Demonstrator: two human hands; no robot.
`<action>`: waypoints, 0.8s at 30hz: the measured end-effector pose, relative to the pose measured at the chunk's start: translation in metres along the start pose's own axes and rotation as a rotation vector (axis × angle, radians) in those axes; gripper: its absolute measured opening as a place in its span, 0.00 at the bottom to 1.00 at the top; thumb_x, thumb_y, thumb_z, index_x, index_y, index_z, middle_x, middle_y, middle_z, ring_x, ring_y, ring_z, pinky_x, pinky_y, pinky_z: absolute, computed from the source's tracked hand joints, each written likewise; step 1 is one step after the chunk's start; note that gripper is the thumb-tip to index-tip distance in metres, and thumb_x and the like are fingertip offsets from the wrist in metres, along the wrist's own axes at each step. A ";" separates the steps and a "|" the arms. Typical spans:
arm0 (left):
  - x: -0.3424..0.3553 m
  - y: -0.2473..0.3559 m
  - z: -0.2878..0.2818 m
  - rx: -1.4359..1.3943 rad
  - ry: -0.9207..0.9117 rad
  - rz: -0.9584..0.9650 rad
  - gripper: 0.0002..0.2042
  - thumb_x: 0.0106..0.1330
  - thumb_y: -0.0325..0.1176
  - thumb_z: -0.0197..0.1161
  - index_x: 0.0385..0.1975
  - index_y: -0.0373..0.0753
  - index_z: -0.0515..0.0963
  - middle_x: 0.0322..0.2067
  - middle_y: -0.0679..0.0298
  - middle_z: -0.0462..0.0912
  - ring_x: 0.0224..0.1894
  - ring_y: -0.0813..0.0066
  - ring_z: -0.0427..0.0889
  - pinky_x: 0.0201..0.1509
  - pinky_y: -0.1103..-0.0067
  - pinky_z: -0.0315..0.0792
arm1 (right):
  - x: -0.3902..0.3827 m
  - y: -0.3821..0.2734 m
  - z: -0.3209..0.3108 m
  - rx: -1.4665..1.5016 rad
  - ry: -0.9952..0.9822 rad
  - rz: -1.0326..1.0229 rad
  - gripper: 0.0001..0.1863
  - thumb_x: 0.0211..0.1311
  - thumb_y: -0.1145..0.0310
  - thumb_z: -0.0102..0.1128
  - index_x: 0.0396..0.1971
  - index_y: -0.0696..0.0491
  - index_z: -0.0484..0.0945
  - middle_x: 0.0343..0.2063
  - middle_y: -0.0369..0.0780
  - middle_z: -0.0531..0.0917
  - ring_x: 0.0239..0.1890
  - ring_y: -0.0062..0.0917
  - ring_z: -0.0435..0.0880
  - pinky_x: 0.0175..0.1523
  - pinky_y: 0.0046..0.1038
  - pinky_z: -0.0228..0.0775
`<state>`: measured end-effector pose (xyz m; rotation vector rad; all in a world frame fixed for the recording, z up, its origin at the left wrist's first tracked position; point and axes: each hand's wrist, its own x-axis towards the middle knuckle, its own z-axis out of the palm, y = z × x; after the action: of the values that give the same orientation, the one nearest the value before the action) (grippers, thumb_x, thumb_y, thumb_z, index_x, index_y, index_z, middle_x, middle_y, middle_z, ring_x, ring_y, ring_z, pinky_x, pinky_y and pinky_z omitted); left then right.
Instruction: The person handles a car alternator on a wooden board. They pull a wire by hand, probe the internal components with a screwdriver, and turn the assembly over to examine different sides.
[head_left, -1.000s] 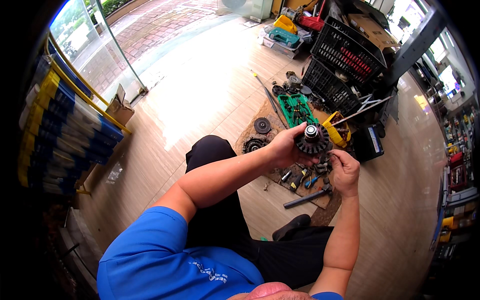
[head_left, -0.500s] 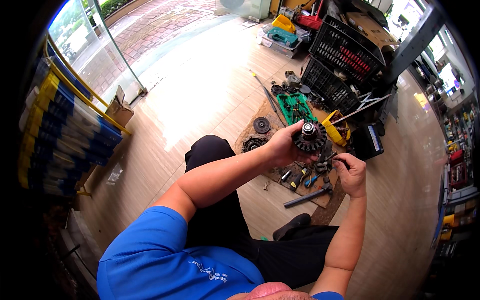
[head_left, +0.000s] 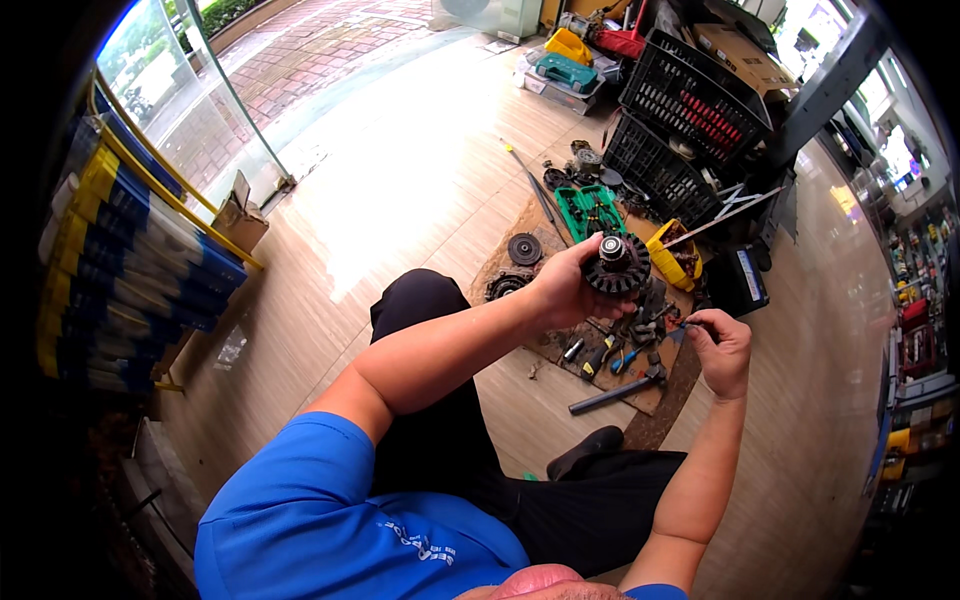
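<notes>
My left hand (head_left: 562, 288) grips a dark alternator rotor (head_left: 628, 280) with a ring of fan blades, its shaft and shiny bearing end pointing up. To its right, apart from the rotor, my right hand (head_left: 724, 355) pinches a small thin thing whose kind is too small to tell. Below both hands a worn cardboard sheet (head_left: 548, 345) lies on the floor. On it are a hammer (head_left: 612, 394), a yellow-and-black handled tool (head_left: 597, 357), a blue-handled tool (head_left: 624, 361) and a metal socket (head_left: 572, 350). A round black pulley-like part (head_left: 524, 249) lies to the left.
Beyond the rotor lie an open green tool case (head_left: 580, 207) and a yellow container (head_left: 682, 272) with parts inside. Stacked black crates (head_left: 655, 165) stand behind them, with a black box (head_left: 738, 282) at right. A blue-and-yellow rack (head_left: 140, 240) is at far left.
My right hand has moved right, away from the rotor, with the thin thing in its fingers. The rotor has tilted and shifted slightly in my left hand.
</notes>
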<state>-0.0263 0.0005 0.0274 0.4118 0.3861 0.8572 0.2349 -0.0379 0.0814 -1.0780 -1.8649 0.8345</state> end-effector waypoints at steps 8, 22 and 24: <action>0.000 0.004 0.000 -0.038 0.019 0.048 0.27 0.72 0.57 0.37 0.49 0.42 0.75 0.39 0.55 0.82 0.35 0.56 0.83 0.41 0.66 0.77 | 0.001 -0.002 -0.020 -0.383 0.120 0.019 0.06 0.57 0.73 0.65 0.28 0.60 0.79 0.18 0.37 0.77 0.22 0.16 0.73 0.29 0.20 0.65; 0.004 0.000 -0.003 0.015 0.083 0.004 0.25 0.72 0.55 0.37 0.49 0.44 0.74 0.38 0.58 0.82 0.35 0.60 0.83 0.39 0.67 0.77 | -0.001 0.016 -0.024 -0.517 -0.038 0.198 0.09 0.52 0.74 0.65 0.33 0.60 0.79 0.24 0.43 0.81 0.26 0.28 0.79 0.35 0.27 0.70; 0.005 -0.004 -0.007 0.034 0.076 -0.025 0.25 0.73 0.55 0.37 0.50 0.44 0.74 0.38 0.57 0.82 0.34 0.59 0.83 0.38 0.67 0.78 | 0.000 0.020 -0.004 -0.367 -0.103 0.294 0.12 0.51 0.74 0.65 0.37 0.59 0.79 0.25 0.43 0.81 0.27 0.28 0.80 0.36 0.27 0.71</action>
<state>-0.0242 0.0029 0.0185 0.4057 0.4757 0.8445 0.2453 -0.0290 0.0669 -1.5932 -2.0250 0.7353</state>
